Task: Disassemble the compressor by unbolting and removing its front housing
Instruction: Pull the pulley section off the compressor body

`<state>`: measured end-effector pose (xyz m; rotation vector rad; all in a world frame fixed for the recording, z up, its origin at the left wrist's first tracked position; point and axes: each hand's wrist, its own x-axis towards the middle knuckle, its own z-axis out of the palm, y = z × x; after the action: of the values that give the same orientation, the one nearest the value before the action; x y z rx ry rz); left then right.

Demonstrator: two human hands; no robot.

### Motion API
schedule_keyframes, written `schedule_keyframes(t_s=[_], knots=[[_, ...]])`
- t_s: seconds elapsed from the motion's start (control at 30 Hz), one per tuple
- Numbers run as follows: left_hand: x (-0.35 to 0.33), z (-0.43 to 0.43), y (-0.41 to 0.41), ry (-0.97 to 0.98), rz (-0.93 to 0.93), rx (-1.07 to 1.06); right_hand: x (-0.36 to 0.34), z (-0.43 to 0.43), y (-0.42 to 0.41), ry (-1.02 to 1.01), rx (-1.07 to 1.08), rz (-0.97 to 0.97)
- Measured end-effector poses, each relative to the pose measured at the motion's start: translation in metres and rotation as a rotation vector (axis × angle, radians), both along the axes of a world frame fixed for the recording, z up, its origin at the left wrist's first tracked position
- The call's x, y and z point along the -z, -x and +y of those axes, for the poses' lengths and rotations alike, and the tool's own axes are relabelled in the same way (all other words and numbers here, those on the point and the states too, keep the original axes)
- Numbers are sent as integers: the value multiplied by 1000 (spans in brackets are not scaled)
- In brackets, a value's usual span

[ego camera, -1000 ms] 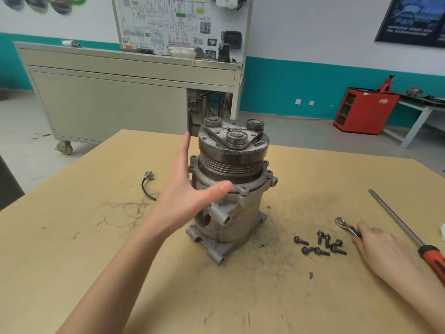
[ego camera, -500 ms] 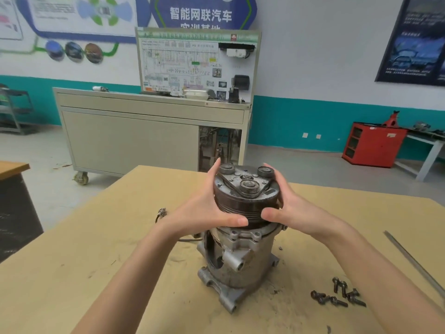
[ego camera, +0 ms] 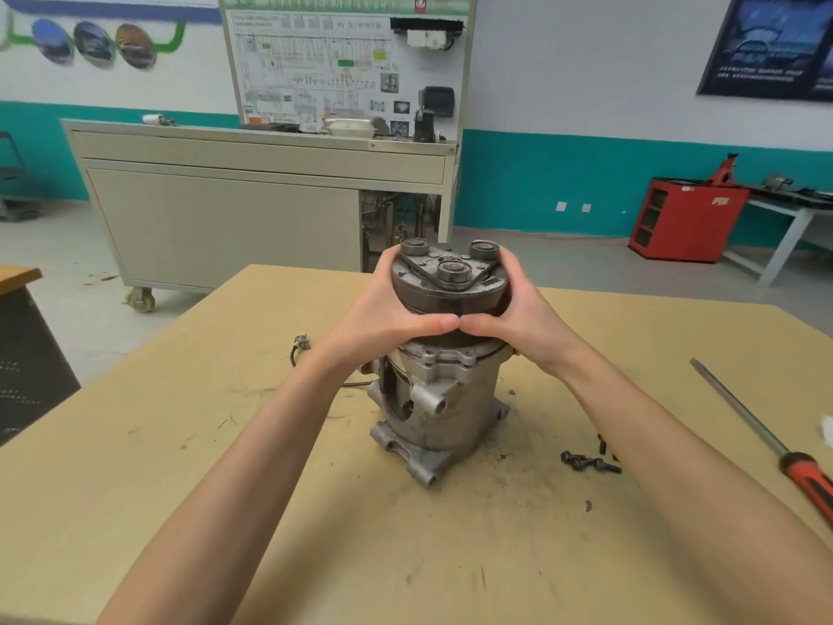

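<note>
The grey metal compressor stands upright in the middle of the wooden table. Its front housing with the dark pulley and clutch plate is on top. My left hand wraps the pulley from the left and my right hand wraps it from the right. Both thumbs meet at the front of the pulley. Several loose black bolts lie on the table to the right of the compressor, partly hidden by my right forearm.
A long screwdriver with a red handle lies at the table's right edge. A short black cable with a connector lies left of the compressor. Behind the table stand a grey wheeled training bench and a red cabinet.
My right hand left the wrench and bolts and came up to the pulley. Both hands closed round the pulley, and the thumbs have now come together at its front.
</note>
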<state>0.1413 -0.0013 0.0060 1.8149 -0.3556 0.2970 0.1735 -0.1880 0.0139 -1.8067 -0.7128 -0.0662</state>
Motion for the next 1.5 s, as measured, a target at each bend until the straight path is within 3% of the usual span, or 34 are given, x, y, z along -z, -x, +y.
schedule_keyframes(t_s=[1.0,1.2,1.33,1.5], knots=[[-3,-5,6,18,-41,53,-1,-7,5,-27,-31,-35],[-7,3,5,-65,-7,98,5,-6,3,14,-10,21],[-15,-14,22,-98,-196,-10,3,-28,-3,173,-64,107],[-10,-46,27,-137,-327,-378,37,-49,-5,303,-3,195]])
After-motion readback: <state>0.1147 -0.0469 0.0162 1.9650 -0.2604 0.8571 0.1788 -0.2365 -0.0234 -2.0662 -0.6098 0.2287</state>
